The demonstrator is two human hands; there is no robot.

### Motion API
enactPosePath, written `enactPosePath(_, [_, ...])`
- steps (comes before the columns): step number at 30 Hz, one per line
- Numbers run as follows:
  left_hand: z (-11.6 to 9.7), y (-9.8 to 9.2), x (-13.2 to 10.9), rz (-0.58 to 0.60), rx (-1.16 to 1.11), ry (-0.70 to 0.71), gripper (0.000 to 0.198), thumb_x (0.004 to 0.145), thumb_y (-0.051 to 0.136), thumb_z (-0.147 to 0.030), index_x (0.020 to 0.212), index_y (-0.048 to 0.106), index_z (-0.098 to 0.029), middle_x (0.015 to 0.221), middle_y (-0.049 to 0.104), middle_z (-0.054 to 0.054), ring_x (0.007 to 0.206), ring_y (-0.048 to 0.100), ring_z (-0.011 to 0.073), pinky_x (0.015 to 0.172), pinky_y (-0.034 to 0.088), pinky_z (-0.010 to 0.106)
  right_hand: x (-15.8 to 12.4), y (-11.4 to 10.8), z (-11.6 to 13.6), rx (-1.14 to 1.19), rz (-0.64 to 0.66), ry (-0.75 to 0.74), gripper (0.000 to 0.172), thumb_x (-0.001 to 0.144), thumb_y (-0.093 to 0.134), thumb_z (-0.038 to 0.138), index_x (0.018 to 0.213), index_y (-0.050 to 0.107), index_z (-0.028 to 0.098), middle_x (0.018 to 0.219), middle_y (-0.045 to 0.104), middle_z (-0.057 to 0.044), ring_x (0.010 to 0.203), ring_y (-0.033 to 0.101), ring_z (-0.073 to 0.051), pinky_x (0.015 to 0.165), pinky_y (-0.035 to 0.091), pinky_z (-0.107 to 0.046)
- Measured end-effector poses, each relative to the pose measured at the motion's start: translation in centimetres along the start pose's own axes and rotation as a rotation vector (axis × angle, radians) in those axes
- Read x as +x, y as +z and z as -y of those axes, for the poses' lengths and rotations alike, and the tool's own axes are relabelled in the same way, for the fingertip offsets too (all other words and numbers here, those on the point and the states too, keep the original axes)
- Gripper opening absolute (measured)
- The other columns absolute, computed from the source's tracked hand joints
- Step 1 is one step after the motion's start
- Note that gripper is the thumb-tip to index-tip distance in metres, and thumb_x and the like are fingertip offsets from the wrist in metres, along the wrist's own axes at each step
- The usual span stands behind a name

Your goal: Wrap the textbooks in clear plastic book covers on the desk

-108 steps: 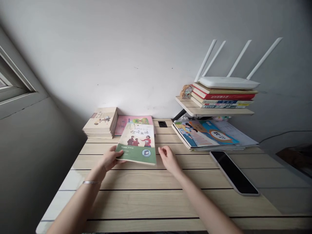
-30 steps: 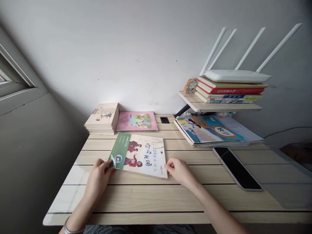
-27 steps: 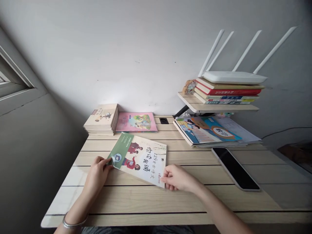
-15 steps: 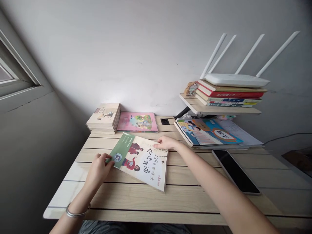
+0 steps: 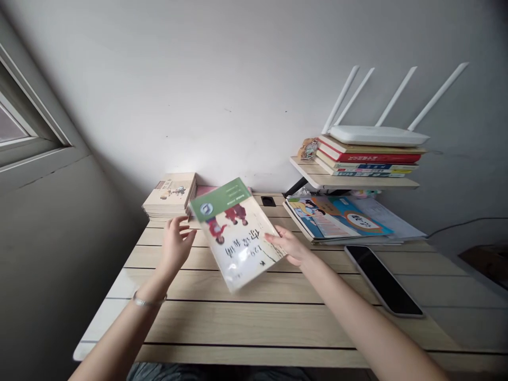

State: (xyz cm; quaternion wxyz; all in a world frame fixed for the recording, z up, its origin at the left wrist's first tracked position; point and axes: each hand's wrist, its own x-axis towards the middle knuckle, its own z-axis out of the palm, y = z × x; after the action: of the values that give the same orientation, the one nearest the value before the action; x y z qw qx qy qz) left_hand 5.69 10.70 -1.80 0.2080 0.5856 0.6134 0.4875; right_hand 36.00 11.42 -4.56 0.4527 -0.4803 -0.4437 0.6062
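Note:
A book with a green and cream cover (image 5: 238, 238) is held above the desk, tilted and slightly blurred. My right hand (image 5: 289, 245) grips its right edge, thumb on the cover. To the book's left is my left hand (image 5: 178, 241), fingers apart and holding nothing, with a silver bracelet on the wrist. Behind the book lies a pink book (image 5: 204, 189), mostly hidden by it. A stack of small beige books (image 5: 170, 193) stands beside the pink one, at the desk's back left.
On the right, a blue textbook (image 5: 337, 217) tops a pile of books and papers. A phone (image 5: 384, 280) lies nearer on the slatted desk (image 5: 238, 328). Above the pile, a raised shelf (image 5: 357, 182) carries stacked books (image 5: 373, 157) and a white router (image 5: 377, 135).
The green and cream book has been lifted and turned, now covering most of the pink book. My left hand has let go of it; my right hand still grips it.

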Motion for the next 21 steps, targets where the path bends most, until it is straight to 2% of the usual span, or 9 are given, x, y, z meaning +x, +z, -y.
enactPosePath(2, [-0.3,1.8,1.4,0.11,0.069,-0.091,0.03,0.079,0.056,-0.027,0.106,0.053,-0.017,0.115,0.054,0.012,0.09,0.063,0.0191,0.074,0.054,0.034,1.1,0.9,-1.1,0.052,-0.175,0.042,0.033,0.063,0.076,0.032,0.089,0.062,0.017,0.083,0.073,-0.007,0.071,0.069,-0.02,0.062,0.057,-0.031])
enactPosePath(4, [0.2,3.6,2.0,0.202,0.09,-0.125,0.016,0.081,0.054,-0.023,0.094,0.056,-0.015,0.097,0.063,0.01,0.077,0.064,0.0172,0.069,0.054,0.032,2.1,1.6,-2.3,0.023,-0.283,0.083,0.029,0.067,0.073,0.029,0.091,0.061,0.017,0.085,0.073,-0.008,0.073,0.07,-0.021,0.063,0.057,-0.032])
enactPosePath(8, [1.8,5.8,0.9,0.299,0.133,-0.095,0.002,0.076,0.057,-0.014,0.077,0.058,-0.015,0.074,0.063,0.005,0.064,0.061,0.0159,0.064,0.051,0.031,3.0,1.5,-3.6,-0.127,-0.33,0.099,0.026,0.068,0.072,0.028,0.089,0.063,0.016,0.088,0.073,-0.009,0.078,0.07,-0.022,0.065,0.056,-0.033])
enactPosePath(12, [2.2,5.9,-0.7,0.295,0.174,0.001,0.015,0.073,0.059,-0.008,0.086,0.062,-0.015,0.092,0.06,0.007,0.07,0.058,0.0147,0.073,0.051,0.033,3.0,0.2,-2.9,-0.338,-0.368,0.076,0.021,0.064,0.074,0.028,0.077,0.065,0.015,0.083,0.072,-0.01,0.079,0.067,-0.023,0.069,0.052,-0.033])
enactPosePath(14, [1.9,5.6,-1.5,0.287,0.194,0.087,0.022,0.075,0.058,-0.007,0.093,0.063,-0.018,0.101,0.057,0.007,0.076,0.058,0.0155,0.077,0.05,0.034,2.5,-0.1,-2.2,-0.42,-0.406,0.039,0.02,0.064,0.073,0.026,0.079,0.065,0.015,0.087,0.07,-0.009,0.086,0.064,-0.025,0.076,0.049,-0.035])
enactPosePath(16, [1.4,5.3,-2.2,0.309,0.244,0.274,0.021,0.079,0.056,-0.008,0.093,0.066,-0.02,0.101,0.058,0.007,0.086,0.057,0.0181,0.082,0.048,0.035,1.6,0.2,-1.8,-0.578,-0.498,-0.099,0.023,0.067,0.07,0.025,0.087,0.065,0.016,0.096,0.067,-0.01,0.097,0.059,-0.026,0.083,0.044,-0.037])
enactPosePath(18, [0.9,5.2,-3.0,0.366,0.322,0.483,0.016,0.083,0.055,-0.014,0.089,0.069,-0.02,0.095,0.061,0.007,0.092,0.055,0.0205,0.082,0.047,0.035,0.2,1.3,-1.9,-0.81,-0.561,-0.323,0.021,0.071,0.066,0.025,0.091,0.065,0.018,0.101,0.064,-0.01,0.102,0.054,-0.027,0.085,0.04,-0.038])
enactPosePath(19, [0.7,5.2,-3.4,0.399,0.366,0.557,0.014,0.084,0.057,-0.017,0.088,0.07,-0.02,0.092,0.063,0.007,0.092,0.055,0.0214,0.081,0.047,0.035,-0.6,2.2,-2.2,-0.929,-0.552,-0.444,0.017,0.074,0.065,0.027,0.09,0.066,0.019,0.1,0.063,-0.009,0.101,0.053,-0.027,0.084,0.039,-0.038])
enactPosePath(21, [0.5,5.3,-4.2,0.444,0.446,0.623,0.01,0.082,0.062,-0.023,0.086,0.071,-0.021,0.09,0.065,0.006,0.09,0.055,0.022,0.079,0.046,0.036,-2.2,4.2,-3.1,-1.074,-0.42,-0.618,0.01,0.078,0.064,0.03,0.084,0.068,0.022,0.093,0.063,-0.007,0.093,0.053,-0.024,0.081,0.036,-0.036])
